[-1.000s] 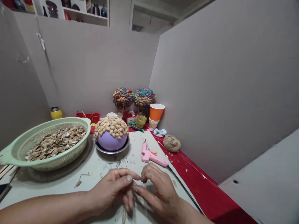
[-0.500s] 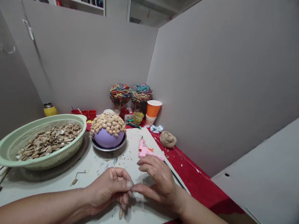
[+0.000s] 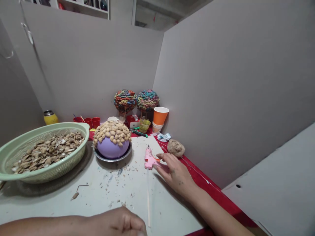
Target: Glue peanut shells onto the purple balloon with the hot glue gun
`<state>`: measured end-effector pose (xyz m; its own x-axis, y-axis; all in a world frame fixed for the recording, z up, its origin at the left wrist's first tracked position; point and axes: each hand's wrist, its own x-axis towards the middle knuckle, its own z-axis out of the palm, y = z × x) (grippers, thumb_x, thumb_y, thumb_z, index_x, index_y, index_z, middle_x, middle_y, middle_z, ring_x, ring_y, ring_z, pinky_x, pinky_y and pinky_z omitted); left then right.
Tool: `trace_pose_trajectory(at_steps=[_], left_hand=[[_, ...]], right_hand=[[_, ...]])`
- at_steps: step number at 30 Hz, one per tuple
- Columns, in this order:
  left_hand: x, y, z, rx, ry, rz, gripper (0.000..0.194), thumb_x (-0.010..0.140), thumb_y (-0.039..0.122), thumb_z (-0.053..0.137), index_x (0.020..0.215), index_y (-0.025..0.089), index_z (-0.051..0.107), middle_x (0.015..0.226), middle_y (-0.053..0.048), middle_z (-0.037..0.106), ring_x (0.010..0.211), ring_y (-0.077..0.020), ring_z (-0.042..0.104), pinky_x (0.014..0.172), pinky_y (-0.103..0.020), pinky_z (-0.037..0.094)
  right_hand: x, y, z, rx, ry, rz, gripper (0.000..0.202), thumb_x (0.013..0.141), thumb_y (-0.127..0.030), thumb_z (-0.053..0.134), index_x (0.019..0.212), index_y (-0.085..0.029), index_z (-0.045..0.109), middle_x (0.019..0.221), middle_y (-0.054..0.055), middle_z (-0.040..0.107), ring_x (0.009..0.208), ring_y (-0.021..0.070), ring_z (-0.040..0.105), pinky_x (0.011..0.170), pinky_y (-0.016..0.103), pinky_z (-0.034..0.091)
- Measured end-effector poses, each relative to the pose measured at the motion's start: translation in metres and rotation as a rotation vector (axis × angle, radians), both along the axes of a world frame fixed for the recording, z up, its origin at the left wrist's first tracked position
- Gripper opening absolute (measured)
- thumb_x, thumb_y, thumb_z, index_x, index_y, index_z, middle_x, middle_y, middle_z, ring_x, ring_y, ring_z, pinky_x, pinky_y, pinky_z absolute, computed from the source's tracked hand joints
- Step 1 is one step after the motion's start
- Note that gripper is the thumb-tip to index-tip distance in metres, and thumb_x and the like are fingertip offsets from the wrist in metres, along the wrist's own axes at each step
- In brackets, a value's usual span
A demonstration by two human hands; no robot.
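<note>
At the bottom centre of the frame the left hand (image 3: pixel 120 223) is curling its fingers inward, partly cut off by the edge; whether they are holding anything, I cannot tell. Just beside it, a long translucent white stick (image 3: pixel 148 203) is lying on the pale grey tabletop (image 3: pixel 177 213), running up to the back of a pink plastic glue gun (image 3: pixel 148 160) right of centre. The right hand (image 3: pixel 174 172) is resting at the gun's handle — thumb and forefinger standing part-way apart around it, though how firmly they are gripping is unclear. At the left, a pale green plastic basket (image 3: pixel 61 168) is holding brown shells (image 3: pixel 49 151). Near centre, a purple ball (image 3: pixel 112 148) capped with tan nut-like shells (image 3: pixel 113 129) is sitting in a shallow metal dish (image 3: pixel 112 160). Farther off, two multicoloured rounded ornaments (image 3: pixel 125 101) are standing by the back wall.
</note>
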<state>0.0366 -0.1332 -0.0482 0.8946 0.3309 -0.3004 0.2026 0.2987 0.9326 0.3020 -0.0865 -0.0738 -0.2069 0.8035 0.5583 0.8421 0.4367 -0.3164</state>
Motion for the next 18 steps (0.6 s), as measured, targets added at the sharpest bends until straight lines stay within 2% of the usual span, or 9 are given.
trace_pose_trajectory(at_steps=[2, 4, 5, 7, 9, 11, 14, 18], left_hand=[[0.003, 0.007, -0.002, 0.047, -0.086, 0.068, 0.057, 0.078, 0.072, 0.051, 0.061, 0.018, 0.043, 0.052, 0.005, 0.043, 0.045, -0.0064, 0.032, 0.047, -0.021, 0.026], [0.005, 0.018, -0.003, 0.052, -0.168, 0.194, 0.053, 0.082, 0.068, 0.050, 0.063, 0.019, 0.042, 0.052, 0.002, 0.052, 0.043, -0.0086, 0.042, 0.048, -0.023, 0.033], [0.004, 0.025, -0.003, 0.070, -0.185, 0.278, 0.050, 0.083, 0.065, 0.053, 0.065, 0.019, 0.044, 0.052, 0.001, 0.053, 0.043, -0.0095, 0.045, 0.049, -0.023, 0.036], [0.002, 0.040, -0.002, 0.207, -0.183, 0.400, 0.042, 0.085, 0.055, 0.058, 0.073, 0.015, 0.054, 0.054, 0.000, 0.057, 0.046, -0.0091, 0.049, 0.054, -0.023, 0.039], [-0.002, 0.054, -0.001, 0.277, -0.160, 0.484, 0.035, 0.081, 0.047, 0.067, 0.077, 0.014, 0.056, 0.065, -0.001, 0.062, 0.047, -0.0071, 0.049, 0.051, -0.022, 0.037], [-0.006, 0.064, -0.001, 0.320, -0.126, 0.515, 0.034, 0.076, 0.043, 0.073, 0.077, 0.013, 0.056, 0.070, -0.001, 0.062, 0.052, -0.0071, 0.052, 0.054, -0.021, 0.038], [-0.008, 0.069, -0.003, 0.323, -0.072, 0.489, 0.033, 0.073, 0.040, 0.075, 0.075, 0.013, 0.058, 0.061, 0.003, 0.058, 0.051, -0.0072, 0.051, 0.053, -0.021, 0.038], [-0.007, 0.065, -0.006, 0.315, -0.029, 0.406, 0.030, 0.073, 0.038, 0.075, 0.072, 0.012, 0.060, 0.055, 0.004, 0.056, 0.047, -0.0068, 0.048, 0.049, -0.020, 0.035]], right_hand=[[0.006, 0.004, -0.003, -0.069, -0.098, -0.034, 0.022, 0.086, -0.025, 0.057, 0.106, -0.016, 0.059, 0.103, 0.013, 0.063, 0.092, 0.0286, 0.059, 0.078, 0.040, 0.047], [0.008, 0.006, -0.005, -0.139, -0.173, -0.042, 0.029, 0.081, -0.017, 0.056, 0.110, -0.015, 0.060, 0.108, 0.013, 0.062, 0.094, 0.0281, 0.059, 0.078, 0.038, 0.046], [0.008, 0.007, -0.004, -0.170, -0.198, -0.044, 0.033, 0.080, -0.014, 0.055, 0.112, -0.015, 0.060, 0.110, 0.013, 0.062, 0.095, 0.0276, 0.059, 0.078, 0.036, 0.046], [0.007, 0.009, -0.003, -0.227, -0.226, -0.052, 0.037, 0.078, -0.010, 0.051, 0.114, -0.015, 0.059, 0.110, 0.013, 0.062, 0.097, 0.0272, 0.059, 0.077, 0.034, 0.044], [0.006, 0.013, -0.001, -0.276, -0.228, -0.067, 0.039, 0.077, -0.011, 0.052, 0.115, -0.015, 0.057, 0.109, 0.013, 0.063, 0.095, 0.0278, 0.060, 0.071, 0.033, 0.043], [0.005, 0.016, 0.000, -0.310, -0.218, -0.068, 0.045, 0.076, -0.011, 0.053, 0.120, -0.018, 0.053, 0.111, 0.012, 0.063, 0.094, 0.0274, 0.061, 0.067, 0.030, 0.041], [0.005, 0.016, -0.001, -0.311, -0.167, -0.051, 0.051, 0.071, -0.009, 0.055, 0.121, -0.021, 0.052, 0.117, 0.011, 0.062, 0.093, 0.0282, 0.061, 0.063, 0.030, 0.040], [0.007, 0.002, 0.003, -0.199, 0.015, -0.032, 0.048, 0.071, -0.013, 0.055, 0.118, -0.021, 0.052, 0.119, 0.011, 0.060, 0.096, 0.0302, 0.060, 0.070, 0.036, 0.044]])
